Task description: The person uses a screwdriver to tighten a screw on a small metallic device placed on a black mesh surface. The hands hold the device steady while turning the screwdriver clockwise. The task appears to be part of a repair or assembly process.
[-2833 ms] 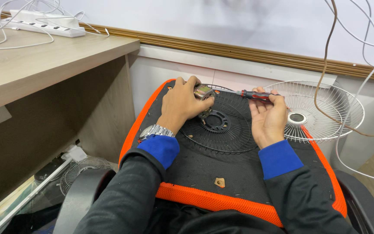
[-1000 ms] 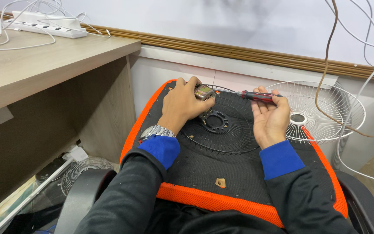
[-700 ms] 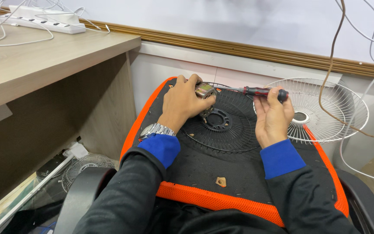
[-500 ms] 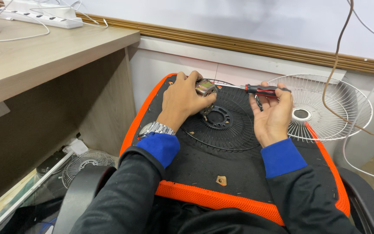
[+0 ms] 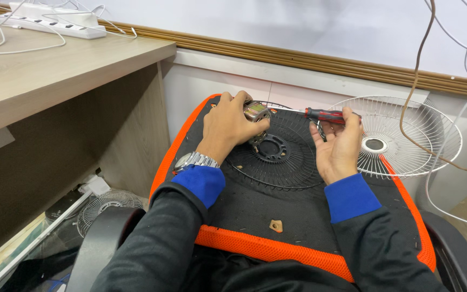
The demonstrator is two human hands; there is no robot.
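head view: the left hand clasps a small metal motor on the black fan grille, which lies on an orange-edged chair seat. the right hand holds a red-handled screwdriver loosely, tip at the motor (fastening looks unfinished). a white grille leans apart, not yet fitted.
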